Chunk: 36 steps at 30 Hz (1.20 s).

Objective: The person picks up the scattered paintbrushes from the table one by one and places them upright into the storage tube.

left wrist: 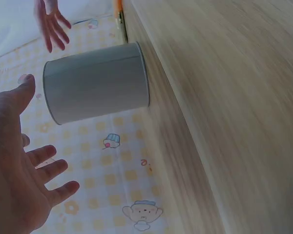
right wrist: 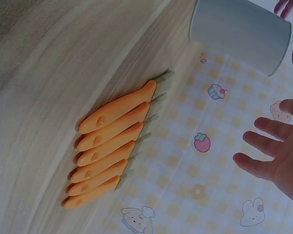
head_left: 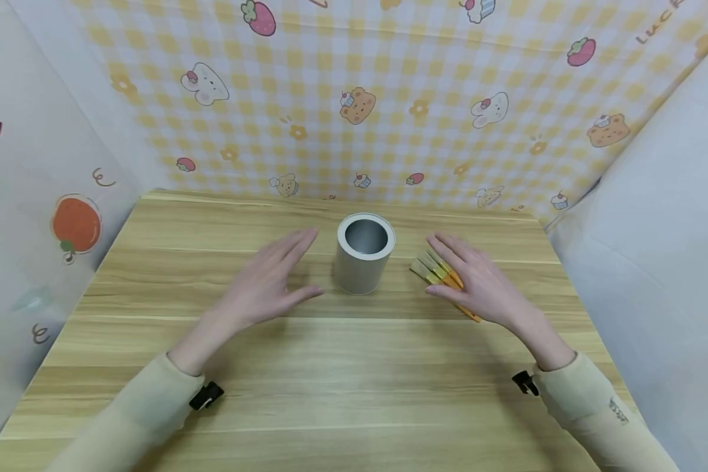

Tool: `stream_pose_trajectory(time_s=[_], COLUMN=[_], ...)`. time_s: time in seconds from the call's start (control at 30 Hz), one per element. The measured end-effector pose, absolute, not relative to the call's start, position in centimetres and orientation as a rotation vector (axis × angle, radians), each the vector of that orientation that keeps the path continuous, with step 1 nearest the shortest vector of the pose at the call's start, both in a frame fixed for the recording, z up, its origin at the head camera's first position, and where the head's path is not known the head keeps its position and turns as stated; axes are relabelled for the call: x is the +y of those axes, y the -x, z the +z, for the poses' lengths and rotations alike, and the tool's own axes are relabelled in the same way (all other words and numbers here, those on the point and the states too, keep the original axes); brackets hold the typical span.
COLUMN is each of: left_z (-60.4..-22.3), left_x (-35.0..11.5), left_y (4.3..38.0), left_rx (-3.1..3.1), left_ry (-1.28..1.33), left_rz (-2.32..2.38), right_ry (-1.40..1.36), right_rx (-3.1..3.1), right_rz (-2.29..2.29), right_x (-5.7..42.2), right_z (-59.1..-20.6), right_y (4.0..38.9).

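A grey metal can [head_left: 358, 272] with a wide pale rim stands upright on the table, its inside dark in the head view. Left of it, my left hand [head_left: 265, 278] hovers with fingers spread and thumb apart, holding nothing. On the other side my right hand [head_left: 478, 278] is also spread, over several paintbrushes [head_left: 425, 270] and partly hiding them. In the right wrist view the paintbrushes [right wrist: 113, 114] lie side by side in a row, with orange handles and bristles toward the backdrop. My right hand [right wrist: 278, 146] stays apart from them there.
The wooden table [head_left: 354, 387] has a yellow checked cloth [head_left: 307, 78] with cartoon prints behind it. White sheets hang at the left [head_left: 29, 164] and right [head_left: 655, 216]. Both sleeves carry a black strap buckle near the cuff.
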<state>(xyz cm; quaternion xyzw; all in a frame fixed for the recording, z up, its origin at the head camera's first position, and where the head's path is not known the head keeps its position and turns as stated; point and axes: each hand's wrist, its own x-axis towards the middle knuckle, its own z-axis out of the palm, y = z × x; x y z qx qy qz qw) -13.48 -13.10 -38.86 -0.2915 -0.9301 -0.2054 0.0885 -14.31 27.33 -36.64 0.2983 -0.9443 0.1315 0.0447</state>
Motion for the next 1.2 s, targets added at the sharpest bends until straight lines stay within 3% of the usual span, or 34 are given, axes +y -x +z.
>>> stream_pose_trajectory(time_s=[0.53,1.2], left_z=[-40.2,-41.2], left_x=[-6.1,-4.0], left_y=[17.0,18.5], left_rx=[-2.850,-2.680], left_ry=[0.567,0.437], left_rz=[-1.281,-1.647], right_ry=[-0.814,-0.690], right_rx=[-2.924,-3.073], right_rz=[0.502,0.581], right_x=[28.4,29.7], right_z=[-38.2,-40.8], right_y=[14.2,14.9])
